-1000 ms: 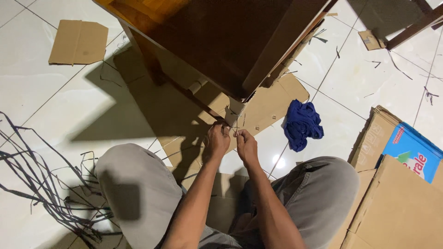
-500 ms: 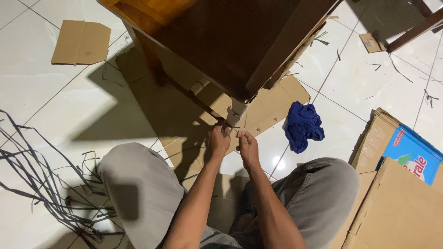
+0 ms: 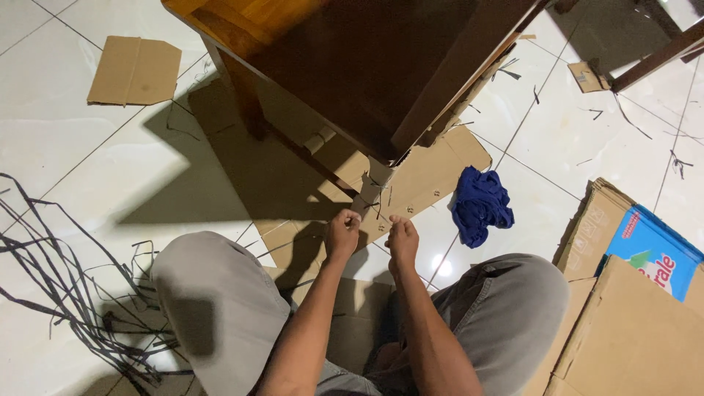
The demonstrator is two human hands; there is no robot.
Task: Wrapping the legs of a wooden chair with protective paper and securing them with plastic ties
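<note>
A dark wooden table [image 3: 352, 59] stands over me, and its near leg [image 3: 372, 183] is wrapped in cardboard bound with thin dark strapping. My left hand [image 3: 342, 233] is pinched shut on a strand of that strapping just below the leg. My right hand [image 3: 402, 240] is closed beside it, also pinching a thin strand. Both hands sit a little apart from the leg, above flattened cardboard [image 3: 433, 172] on the white tile floor. My knees in grey trousers flank the hands.
A crumpled blue cloth [image 3: 480, 205] lies right of the leg. Folded cardboard boxes and a blue printed carton [image 3: 653, 253] are stacked at the right. A tangle of cut dark straps [image 3: 66, 286] covers the floor at left. A cardboard piece [image 3: 134, 71] lies far left.
Both hands have drawn back from the wrapped leg toward me and spread slightly apart, pulling the strap strands with them.
</note>
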